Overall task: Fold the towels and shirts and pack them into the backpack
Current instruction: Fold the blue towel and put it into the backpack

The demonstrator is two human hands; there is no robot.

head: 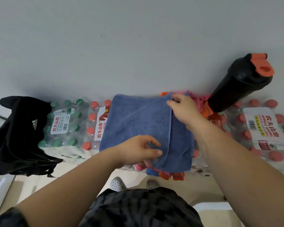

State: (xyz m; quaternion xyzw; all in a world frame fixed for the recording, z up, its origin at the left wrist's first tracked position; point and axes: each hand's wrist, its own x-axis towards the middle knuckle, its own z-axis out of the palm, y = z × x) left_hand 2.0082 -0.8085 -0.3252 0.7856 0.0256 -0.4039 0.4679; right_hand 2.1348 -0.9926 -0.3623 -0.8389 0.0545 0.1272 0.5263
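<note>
Nearest: person's dark patterned top [138,208] and grey holed shoes [116,184] on the floor, both below the blue towel [134,125]. Both forearms reach up to the towel.

Left grip [138,149] is at the towel's near edge, thumb & curled fingers clamped on the near end of a folded layer. Right grip [182,107] is at the towel's far right corner, fingertips pinched together on that layer's far corner. The towel lies mostly flat; the layer's edge runs near-to-far through its right part.

Under the towel is a pile of pink & orange cloths [167,175], poking out at its near edge & far right. Towel + pile sit on shrink-wrapped packs of water bottles: a red-cap pack [95,126] at the towel's left edge, a green-cap pack [64,123] further left, another red-cap pack [262,128] to the right.

The black backpack [21,131] w/ white logo sits well left of the towel, overlapping the green-cap pack. A black shaker bottle [239,86] w/ orange lid stands far right of the towel, by the grey wall [121,38].
</note>
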